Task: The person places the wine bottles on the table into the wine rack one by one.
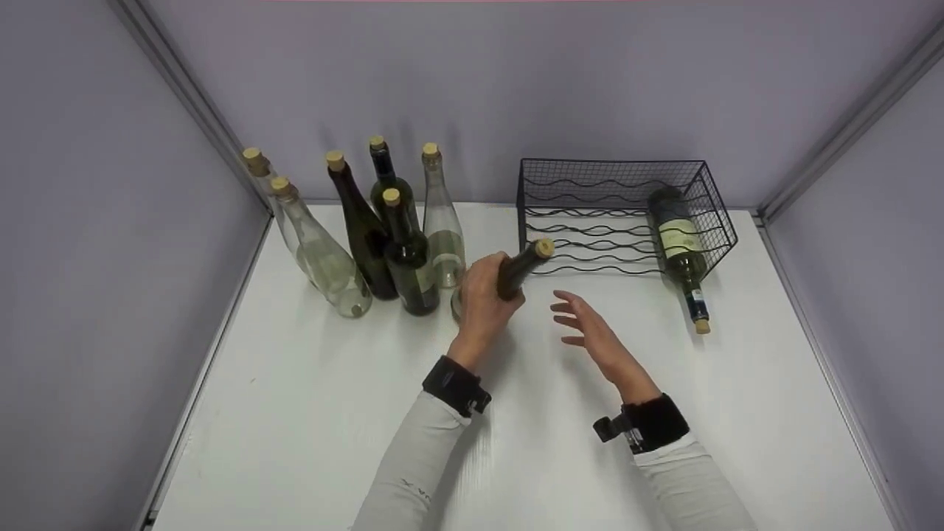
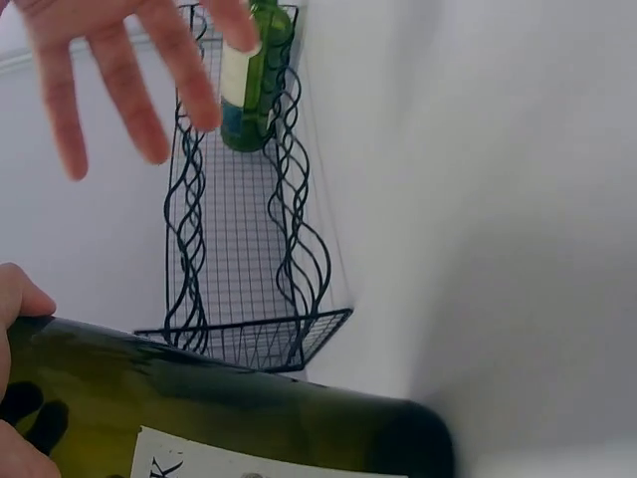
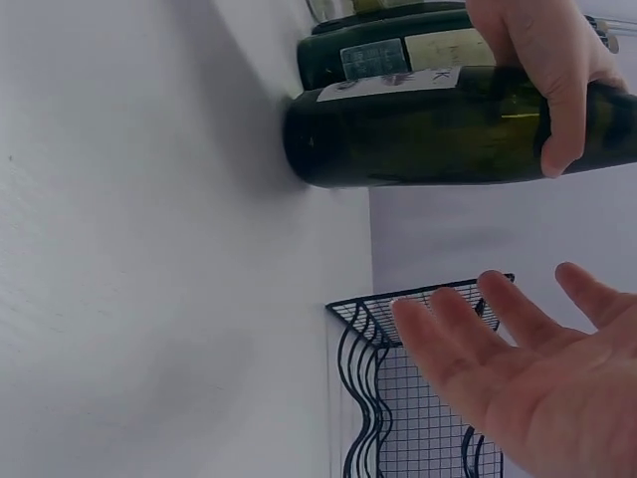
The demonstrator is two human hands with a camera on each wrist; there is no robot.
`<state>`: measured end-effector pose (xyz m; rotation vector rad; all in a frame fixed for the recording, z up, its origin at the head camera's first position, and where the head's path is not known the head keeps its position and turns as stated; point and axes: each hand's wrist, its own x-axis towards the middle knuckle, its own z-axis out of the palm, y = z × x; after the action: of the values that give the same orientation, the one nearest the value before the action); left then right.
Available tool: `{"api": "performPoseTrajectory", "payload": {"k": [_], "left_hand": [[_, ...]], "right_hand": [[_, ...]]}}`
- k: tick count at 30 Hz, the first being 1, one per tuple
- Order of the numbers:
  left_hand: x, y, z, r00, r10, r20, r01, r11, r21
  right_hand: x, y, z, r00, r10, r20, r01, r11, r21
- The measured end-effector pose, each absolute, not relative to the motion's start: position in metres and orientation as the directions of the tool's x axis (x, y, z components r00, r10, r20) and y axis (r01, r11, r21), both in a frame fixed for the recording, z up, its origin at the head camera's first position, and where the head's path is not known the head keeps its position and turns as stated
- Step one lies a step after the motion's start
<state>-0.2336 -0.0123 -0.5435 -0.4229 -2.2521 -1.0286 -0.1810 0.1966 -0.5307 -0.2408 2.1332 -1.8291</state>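
Note:
My left hand [image 1: 487,299] grips a dark green wine bottle [image 1: 519,271] around its upper part. The bottle leans to the right in the head view, its cork [image 1: 544,248] uppermost. A white label shows on its side in the right wrist view. Apart from it, to the right, my right hand [image 1: 596,335] is held with its fingers spread and holds nothing. Behind both hands stands a black wire wine rack [image 1: 521,193]. One labelled green bottle [image 1: 680,237] lies in the rack's right end, its corked neck pointing forward.
Several corked bottles stand upright at the back left, among them a clear bottle [image 1: 317,247], a dark brown bottle [image 1: 359,228] and a green bottle [image 1: 407,258] close to my left hand. Grey walls [image 1: 457,74] enclose the white table [image 1: 295,413] behind and at both sides.

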Motion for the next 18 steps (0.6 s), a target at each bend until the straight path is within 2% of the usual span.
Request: {"api": "performPoseTrajectory", "payload": {"k": [4,9,18], "left_hand": [[-0.227,-0.007,-0.547,-0.721,0.172,0.671,0.575,0.688,0.442],[-0.218,-0.001,-0.550,-0.698,0.308,0.647,0.634,0.686,0.357],[-0.208,0.006,-0.559,-0.625,0.471,0.622,0.707,0.680,0.196]], "right_hand": [[-0.179,0.200,-0.524,-0.932,-0.339,-0.131,0.094,0.124,-0.988],[-0.175,0.205,-0.516,-0.908,-0.402,-0.117,0.095,0.073,-0.993],[-0.171,0.218,-0.493,-0.811,-0.535,-0.235,0.262,0.027,-0.965]]}}
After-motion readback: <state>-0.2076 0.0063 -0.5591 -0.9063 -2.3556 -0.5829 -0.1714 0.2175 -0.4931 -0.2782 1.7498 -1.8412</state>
